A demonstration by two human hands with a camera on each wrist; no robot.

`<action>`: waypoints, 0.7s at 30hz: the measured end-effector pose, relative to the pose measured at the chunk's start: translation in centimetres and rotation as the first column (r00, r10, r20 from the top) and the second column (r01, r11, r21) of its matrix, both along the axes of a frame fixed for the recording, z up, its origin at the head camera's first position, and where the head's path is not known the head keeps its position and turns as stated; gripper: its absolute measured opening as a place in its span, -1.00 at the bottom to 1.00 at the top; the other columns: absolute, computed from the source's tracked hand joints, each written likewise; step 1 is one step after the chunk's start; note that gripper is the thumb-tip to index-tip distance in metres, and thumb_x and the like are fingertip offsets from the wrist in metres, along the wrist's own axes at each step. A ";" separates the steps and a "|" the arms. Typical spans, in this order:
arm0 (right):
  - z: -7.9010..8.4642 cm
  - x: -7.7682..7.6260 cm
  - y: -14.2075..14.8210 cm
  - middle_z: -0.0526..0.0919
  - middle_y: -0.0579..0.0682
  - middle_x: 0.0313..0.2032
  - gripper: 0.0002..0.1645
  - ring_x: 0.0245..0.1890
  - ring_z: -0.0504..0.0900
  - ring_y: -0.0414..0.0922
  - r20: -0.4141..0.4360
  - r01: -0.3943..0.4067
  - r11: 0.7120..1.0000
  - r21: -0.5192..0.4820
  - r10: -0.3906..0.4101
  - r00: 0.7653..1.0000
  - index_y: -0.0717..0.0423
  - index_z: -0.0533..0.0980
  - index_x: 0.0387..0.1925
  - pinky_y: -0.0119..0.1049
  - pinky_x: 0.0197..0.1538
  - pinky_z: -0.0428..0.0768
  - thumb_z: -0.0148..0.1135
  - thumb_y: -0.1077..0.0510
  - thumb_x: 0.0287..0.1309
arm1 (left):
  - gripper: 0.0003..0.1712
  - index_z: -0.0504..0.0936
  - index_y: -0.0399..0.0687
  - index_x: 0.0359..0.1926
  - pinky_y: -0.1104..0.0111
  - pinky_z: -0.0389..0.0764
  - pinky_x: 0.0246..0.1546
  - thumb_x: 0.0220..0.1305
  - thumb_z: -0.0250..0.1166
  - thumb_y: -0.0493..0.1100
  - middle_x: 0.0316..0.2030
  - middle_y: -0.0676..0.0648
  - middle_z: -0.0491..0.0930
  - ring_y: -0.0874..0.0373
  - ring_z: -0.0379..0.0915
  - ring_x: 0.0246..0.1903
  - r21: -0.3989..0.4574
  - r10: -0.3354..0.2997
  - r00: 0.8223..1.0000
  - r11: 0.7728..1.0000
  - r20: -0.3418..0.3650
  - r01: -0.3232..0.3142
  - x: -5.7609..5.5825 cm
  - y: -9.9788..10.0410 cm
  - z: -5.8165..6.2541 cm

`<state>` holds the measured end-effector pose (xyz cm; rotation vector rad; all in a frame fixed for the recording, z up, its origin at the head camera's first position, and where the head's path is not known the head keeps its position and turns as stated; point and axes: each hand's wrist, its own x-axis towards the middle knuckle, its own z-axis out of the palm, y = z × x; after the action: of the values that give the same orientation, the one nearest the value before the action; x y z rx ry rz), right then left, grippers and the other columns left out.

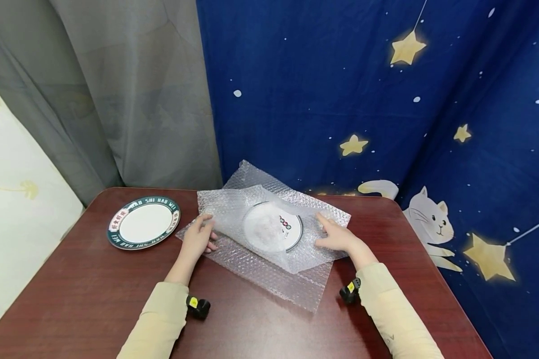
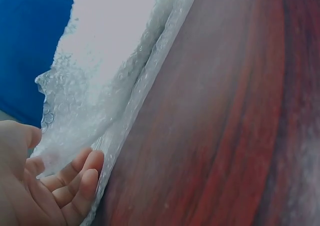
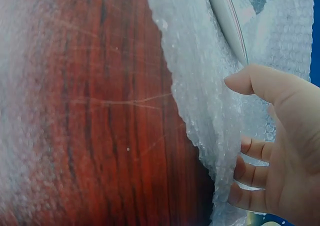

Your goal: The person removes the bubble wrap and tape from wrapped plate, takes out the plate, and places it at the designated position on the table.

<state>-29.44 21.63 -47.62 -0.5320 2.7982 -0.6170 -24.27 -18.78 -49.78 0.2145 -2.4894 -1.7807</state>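
Observation:
A white plate [image 1: 292, 233] with a dark rim line and a red-and-green mark lies on sheets of bubble wrap [image 1: 269, 279] in the head view. One flap of the wrap folds over the plate's left part. By the wrap's left edge is my left hand [image 1: 198, 236], its fingers loosely bent against the sheet [image 2: 115, 60] in the left wrist view. On the right side, my right hand [image 1: 339, 237] has thumb and forefinger spread apart. In the right wrist view its fingertips are hidden behind a wrap edge [image 3: 195, 85], while the thumb lies over the sheet.
Another plate [image 1: 145, 223], white with a dark green lettered rim, lies on the red-brown table [image 1: 94, 294] at the left. Behind the table hang a grey curtain [image 1: 148, 99] and a blue star-patterned curtain [image 1: 287, 99].

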 end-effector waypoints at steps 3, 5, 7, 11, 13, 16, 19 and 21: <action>-0.1 -0.2 0.0 0.52 0.24 0.06 0.14 0.15 0.44 0.12 0.011 0.015 1.000 -0.007 -0.015 1.000 0.01 -0.08 0.51 0.13 0.09 0.42 0.30 -0.09 -0.01 | -0.52 0.36 -0.16 0.29 0.34 0.59 -0.69 0.47 -0.05 -0.04 -0.42 -0.28 0.62 0.02 0.57 -0.70 0.006 0.004 1.000 1.000 -0.006 -0.004 0.1 -0.3 -0.1; -0.1 -0.3 0.1 0.53 0.20 0.02 0.15 0.10 0.47 0.11 0.023 0.031 0.999 -0.016 -0.031 0.999 -0.05 -0.12 0.51 0.11 0.05 0.44 0.30 -0.13 0.01 | -0.52 0.37 -0.21 0.27 0.33 0.59 -0.70 0.48 -0.05 -0.05 -0.45 -0.29 0.62 0.03 0.57 -0.71 0.014 0.005 1.000 1.000 -0.009 -0.005 0.1 -0.4 -0.1; -0.1 -0.5 0.1 0.53 0.19 -0.01 0.17 0.01 0.51 0.09 0.033 0.040 0.999 -0.028 -0.039 0.999 -0.07 -0.15 0.52 0.09 -0.01 0.47 0.30 -0.15 0.04 | -0.52 0.38 -0.28 0.25 0.33 0.59 -0.71 0.48 -0.05 -0.06 -0.47 -0.29 0.61 0.04 0.57 -0.72 0.028 0.003 1.000 1.000 -0.010 -0.003 0.2 -0.5 -0.1; -0.2 -0.8 0.0 0.54 0.17 -0.03 0.19 -0.09 0.54 0.01 0.041 0.052 0.998 -0.037 -0.050 0.998 -0.06 -0.18 0.52 0.03 -0.05 0.51 0.31 -0.18 0.05 | -0.52 0.41 -0.34 0.20 0.33 0.58 -0.71 0.48 -0.04 -0.07 -0.51 -0.25 0.61 0.06 0.57 -0.71 0.033 -0.004 1.000 0.999 0.002 0.004 0.3 -0.9 -0.3; -0.3 -0.9 0.0 0.54 0.18 -0.02 0.19 -0.07 0.54 0.00 0.042 0.055 0.998 -0.039 -0.053 0.998 -0.04 -0.18 0.52 0.02 -0.04 0.51 0.32 -0.19 0.06 | -0.53 0.43 -0.34 0.18 0.34 0.57 -0.72 0.47 -0.04 -0.07 -0.51 -0.23 0.61 0.06 0.56 -0.71 0.026 -0.009 1.000 1.000 0.009 0.008 0.4 -1.1 -0.4; -0.3 -1.0 -0.1 0.55 0.19 -0.02 0.22 -0.04 0.54 -0.01 0.040 0.060 0.997 -0.040 -0.058 0.998 -0.02 -0.18 0.52 0.02 -0.02 0.50 0.33 -0.20 0.05 | -0.55 0.47 -0.33 0.14 0.36 0.57 -0.72 0.47 -0.03 -0.06 -0.51 -0.20 0.62 0.08 0.57 -0.69 0.004 -0.008 1.000 1.000 0.019 0.008 0.5 -1.4 -0.5; -0.3 -1.0 -0.1 0.57 0.12 -0.18 0.27 -0.20 0.54 -0.04 0.043 0.066 0.997 -0.044 -0.064 0.997 -0.01 -0.22 0.52 -0.05 -0.12 0.51 0.37 -0.20 0.01 | -0.54 0.48 -0.37 0.10 0.35 0.58 -0.70 0.47 -0.03 -0.06 -0.51 -0.19 0.63 0.07 0.58 -0.67 -0.019 -0.013 1.000 1.000 0.024 0.013 0.6 -1.6 -0.5; -0.3 -1.1 -0.2 0.54 0.06 -0.30 0.31 -0.32 0.50 -0.07 0.048 0.072 0.996 -0.048 -0.070 0.996 -0.01 -0.24 0.52 -0.10 -0.19 0.49 0.39 -0.20 -0.02 | -0.54 0.48 -0.39 0.09 0.34 0.59 -0.68 0.46 -0.03 -0.06 -0.52 -0.18 0.62 0.07 0.58 -0.67 -0.022 -0.015 0.999 1.000 0.031 0.016 0.7 -1.7 -0.5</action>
<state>-30.53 21.44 -47.87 -0.4236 2.7752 -0.7057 -23.57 -20.46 -50.25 0.2229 -2.5378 -1.7673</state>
